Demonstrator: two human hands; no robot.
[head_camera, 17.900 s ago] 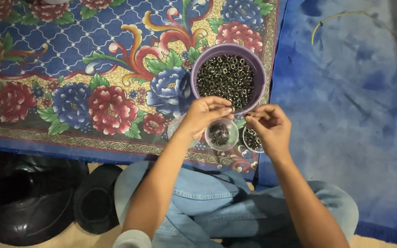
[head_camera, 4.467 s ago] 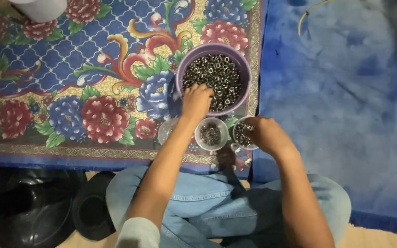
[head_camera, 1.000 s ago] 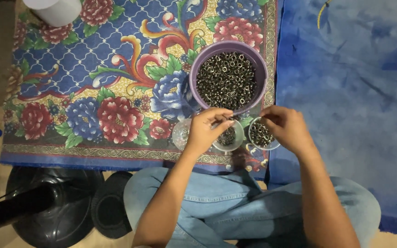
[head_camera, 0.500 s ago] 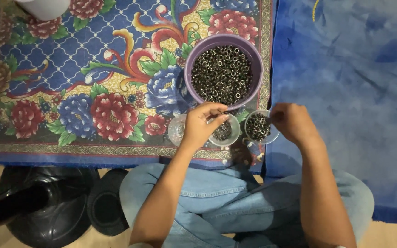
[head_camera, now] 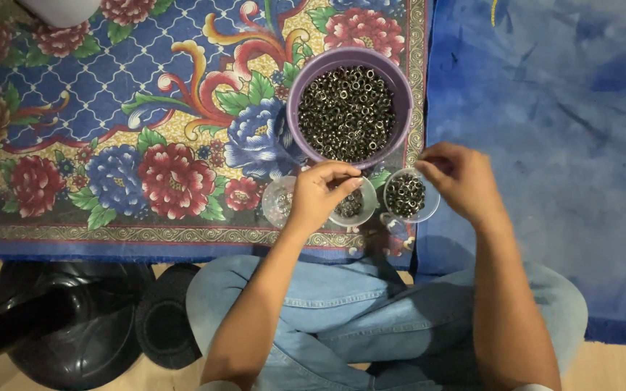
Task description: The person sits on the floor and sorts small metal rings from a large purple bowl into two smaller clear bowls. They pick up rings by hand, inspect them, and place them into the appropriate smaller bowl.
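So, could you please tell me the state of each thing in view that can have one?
Purple bowl: upright, nearly full of small metal rings.
Right cup: upright, well filled with rings.
Middle cup: upright, some rings inside, partly hidden by the left hand.
Left cup: upright, almost empty.
Left hand: fingers curled over the middle cup.
Right hand: fingertips pinched above the right cup.

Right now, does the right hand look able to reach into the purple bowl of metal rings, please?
Probably yes. The right hand hovers by the small clear cup, just beside the purple bowl, whose top is open, and the left hand sits lower, out of its path.
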